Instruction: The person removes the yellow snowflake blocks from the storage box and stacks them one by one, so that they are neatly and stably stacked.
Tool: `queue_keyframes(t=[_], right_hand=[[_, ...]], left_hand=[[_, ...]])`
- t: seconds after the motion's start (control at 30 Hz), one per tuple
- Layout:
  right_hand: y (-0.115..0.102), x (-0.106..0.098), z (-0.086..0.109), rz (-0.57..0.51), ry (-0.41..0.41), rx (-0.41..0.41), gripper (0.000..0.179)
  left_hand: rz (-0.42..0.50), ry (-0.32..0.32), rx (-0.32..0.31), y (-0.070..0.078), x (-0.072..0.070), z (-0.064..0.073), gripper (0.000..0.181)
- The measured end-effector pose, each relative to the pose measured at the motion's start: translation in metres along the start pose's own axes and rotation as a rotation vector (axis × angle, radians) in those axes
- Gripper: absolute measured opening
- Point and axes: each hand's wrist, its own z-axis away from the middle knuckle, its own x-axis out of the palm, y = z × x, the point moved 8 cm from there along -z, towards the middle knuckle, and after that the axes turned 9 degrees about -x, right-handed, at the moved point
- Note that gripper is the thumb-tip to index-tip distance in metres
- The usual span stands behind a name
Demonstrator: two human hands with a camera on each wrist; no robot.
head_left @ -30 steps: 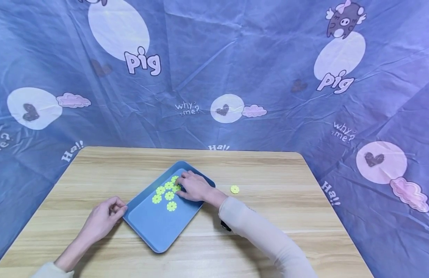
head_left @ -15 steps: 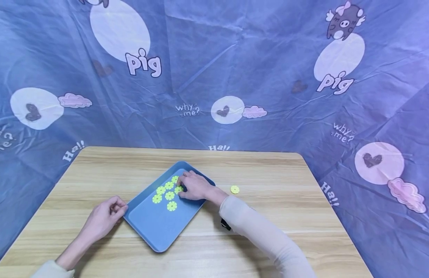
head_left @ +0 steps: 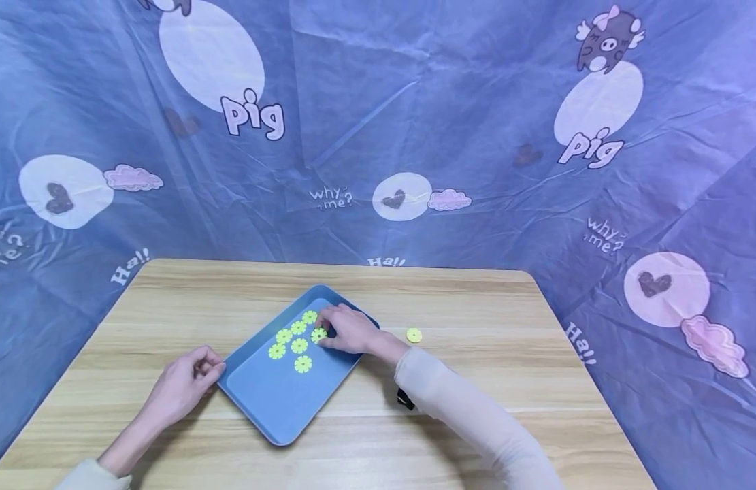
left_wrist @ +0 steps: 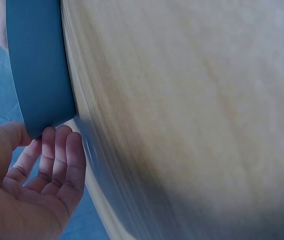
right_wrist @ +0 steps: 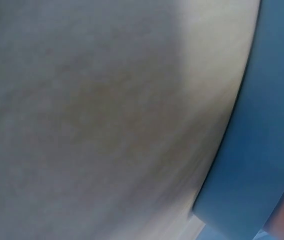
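Observation:
A blue rectangular tray [head_left: 273,401] lies at a slant on the wooden table. My left hand [head_left: 184,384] pinches its left corner between thumb and fingers, as the left wrist view of the hand [left_wrist: 42,175] shows. Inside the tray lie several yellow-green notched building discs [head_left: 299,346], flat and apart or nearly touching. Over the tray's right part, my right hand [head_left: 350,330] has its thumb and fingers curled at the edges of one building disc [head_left: 318,335]. In the right wrist view only a blurred bit of that hand shows past the tray wall [right_wrist: 257,130].
One more yellow building disc [head_left: 414,335] lies on the table [head_left: 475,367], right of the tray. A small black object [head_left: 405,399] shows beside the right sleeve [head_left: 451,395]. A blue printed cloth [head_left: 353,136] hangs behind and beside the table.
My right hand has shifted slightly right, and the building disc at its fingertips has slid the same way, away from the others. The left hand and tray have stayed put.

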Motion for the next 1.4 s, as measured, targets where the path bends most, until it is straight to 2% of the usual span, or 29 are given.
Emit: queue_keyframes(t=[0.4,0.6,0.83,1.17,1.4], right_hand=[[-0.003,-0.009,0.006,-0.051,0.074,-0.029,0.022],[-0.007,-0.015,0.014,-0.103,0.115,-0.057,0.018],[-0.008,-0.021,0.026,-0.163,0.169,-0.064,0.016],[-0.006,-0.032,0.046,-0.243,0.211,-0.044,0.018],[0.001,-0.043,0.065,-0.275,0.284,-0.022,0.018]], left_hand=[[-0.004,0.002,-0.007,0.001,0.0,0.0,0.007],[-0.005,0.009,-0.013,0.003,-0.001,0.005,0.006],[-0.016,0.017,-0.008,0.007,-0.002,0.011,0.006],[-0.022,0.027,-0.001,0.007,-0.002,0.011,0.006],[-0.031,0.025,-0.004,0.008,-0.001,0.011,0.004]])
